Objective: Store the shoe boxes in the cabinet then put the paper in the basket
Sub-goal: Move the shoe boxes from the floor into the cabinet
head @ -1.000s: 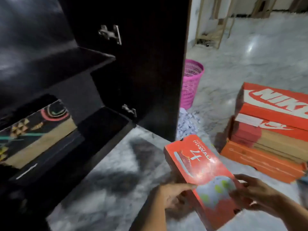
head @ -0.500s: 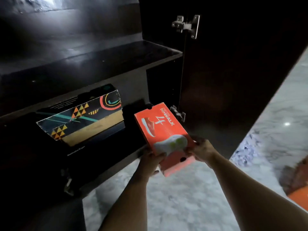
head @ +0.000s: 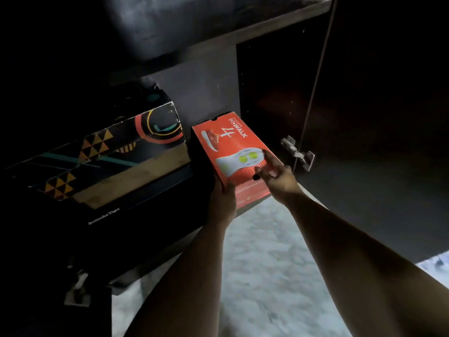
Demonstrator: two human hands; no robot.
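Fingers of the right hand (head: 275, 175) lie spread on the lid of an orange shoe box (head: 230, 152), while the left hand (head: 222, 200) wraps its near left corner, thumb on top. The box sits partly inside the dark cabinet (head: 243, 32), on its lower shelf, its near end apparently jutting past the edge over the marble floor (head: 262, 276). Just to its left lies a patterned black box (head: 102, 156). A metal hinge (head: 297, 152) shows on the open door at right.
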